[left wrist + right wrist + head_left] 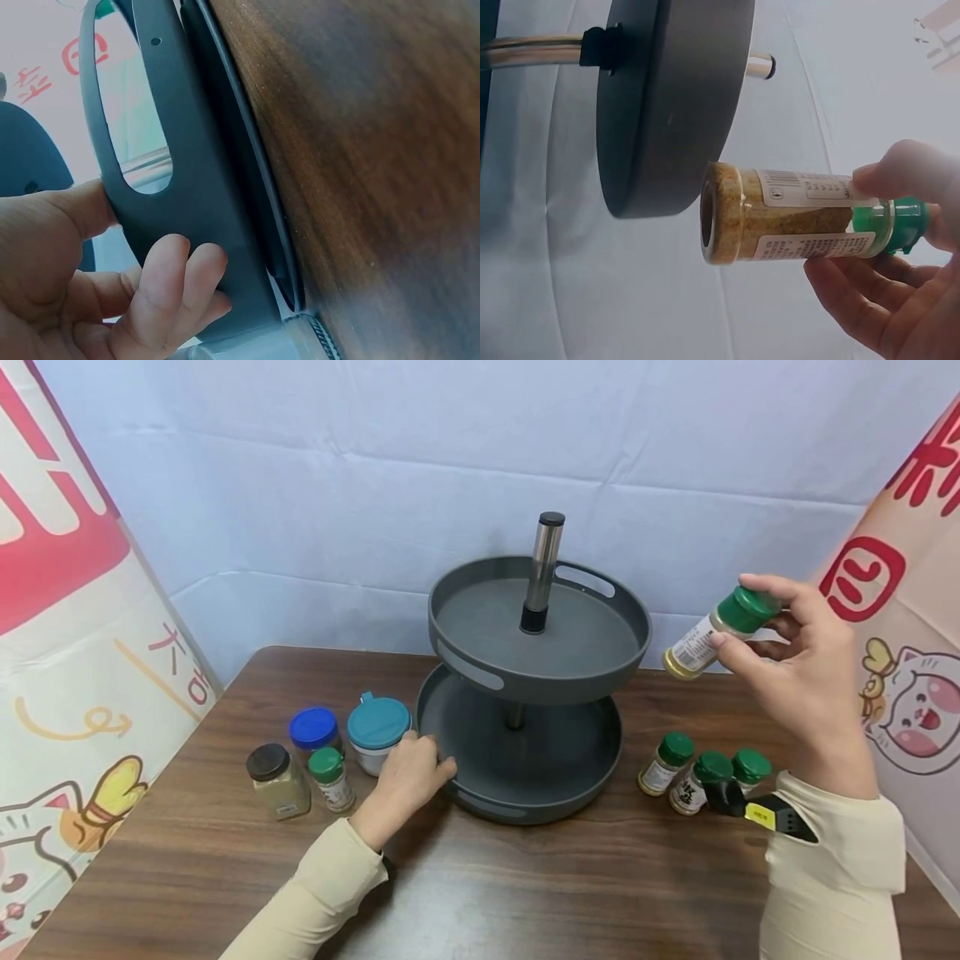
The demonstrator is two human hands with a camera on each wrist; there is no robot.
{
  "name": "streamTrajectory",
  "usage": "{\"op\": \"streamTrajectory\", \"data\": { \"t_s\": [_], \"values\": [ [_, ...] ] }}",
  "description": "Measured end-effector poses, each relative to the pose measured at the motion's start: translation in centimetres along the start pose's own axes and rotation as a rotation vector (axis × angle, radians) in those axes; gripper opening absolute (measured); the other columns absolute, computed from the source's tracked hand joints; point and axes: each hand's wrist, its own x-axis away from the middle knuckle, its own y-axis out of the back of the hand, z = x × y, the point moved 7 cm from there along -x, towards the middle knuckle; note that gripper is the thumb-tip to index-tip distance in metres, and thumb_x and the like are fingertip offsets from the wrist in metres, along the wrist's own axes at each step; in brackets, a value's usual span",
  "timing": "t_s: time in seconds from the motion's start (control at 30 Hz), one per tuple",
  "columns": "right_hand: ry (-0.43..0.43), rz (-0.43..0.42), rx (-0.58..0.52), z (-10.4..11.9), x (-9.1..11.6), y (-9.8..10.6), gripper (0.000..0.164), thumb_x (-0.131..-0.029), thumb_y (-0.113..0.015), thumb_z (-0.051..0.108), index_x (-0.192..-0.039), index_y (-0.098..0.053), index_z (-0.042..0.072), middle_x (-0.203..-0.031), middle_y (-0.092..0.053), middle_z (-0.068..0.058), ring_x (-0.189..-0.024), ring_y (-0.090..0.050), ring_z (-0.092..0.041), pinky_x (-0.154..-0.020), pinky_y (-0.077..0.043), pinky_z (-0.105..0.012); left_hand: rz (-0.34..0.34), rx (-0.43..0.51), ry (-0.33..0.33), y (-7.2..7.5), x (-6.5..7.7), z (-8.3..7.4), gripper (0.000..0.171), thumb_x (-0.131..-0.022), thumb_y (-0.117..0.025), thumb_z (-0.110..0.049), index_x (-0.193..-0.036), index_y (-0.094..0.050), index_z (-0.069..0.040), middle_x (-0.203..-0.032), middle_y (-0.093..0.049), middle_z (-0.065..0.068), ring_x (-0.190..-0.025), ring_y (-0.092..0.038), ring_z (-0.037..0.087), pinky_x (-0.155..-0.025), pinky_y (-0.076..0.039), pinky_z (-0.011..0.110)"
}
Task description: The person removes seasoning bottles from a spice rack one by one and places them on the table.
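My right hand (813, 664) grips a spice jar (693, 649) near its green cap. The jar is tilted, base toward the two-tier rack, and raised beside the upper tray (540, 681). Brownish-yellow powder and printed labels show on the jar (795, 214) in the right wrist view. At the left front of the rack, my left hand (411, 777) holds the edge of the lower tray (517, 806). In the left wrist view its thumb lies at the rim (112, 176), with the fingers against the outer wall. Both grey tiers are bare around a metal post (545, 560).
Right of the rack stand three green-capped jars (657, 768). To its left are a teal-lidded container (378, 724), a blue-lidded jar (313, 728), a black-lidded jar (279, 781) and another green-capped jar (332, 779). Pale cloth (337, 510) hangs behind the wooden table (187, 852).
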Motion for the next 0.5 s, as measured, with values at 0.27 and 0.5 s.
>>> {"op": "streamTrajectory", "data": {
  "t_s": [0.27, 0.5],
  "values": [
    [0.019, 0.082, 0.081, -1.3, 0.6, -0.2, 0.057, -0.065, -0.068, -0.016, -0.118, -0.053, -0.003, -0.095, -0.052, 0.013, -0.079, -0.056, 0.002, -0.066, -0.043, -0.004, -0.008, 0.009, -0.003, 0.0, 0.0, 0.0, 0.031, -0.08, -0.058, -0.021, -0.052, -0.047, -0.011, -0.064, -0.045, 0.009, -0.054, -0.043, 0.02, -0.041, -0.037, 0.029],
    [0.001, 0.18, 0.215, -2.8, 1.6, -0.5, 0.055, -0.064, -0.07, -0.013, -0.115, -0.051, -0.004, -0.089, -0.051, 0.006, -0.074, -0.048, 0.009, -0.063, -0.038, 0.0, -0.012, 0.011, -0.001, 0.1, 0.2, 0.0, 0.03, -0.079, -0.058, -0.02, -0.053, -0.047, -0.011, -0.066, -0.044, 0.009, -0.054, -0.043, 0.02, -0.041, -0.037, 0.03]
  ]
}}
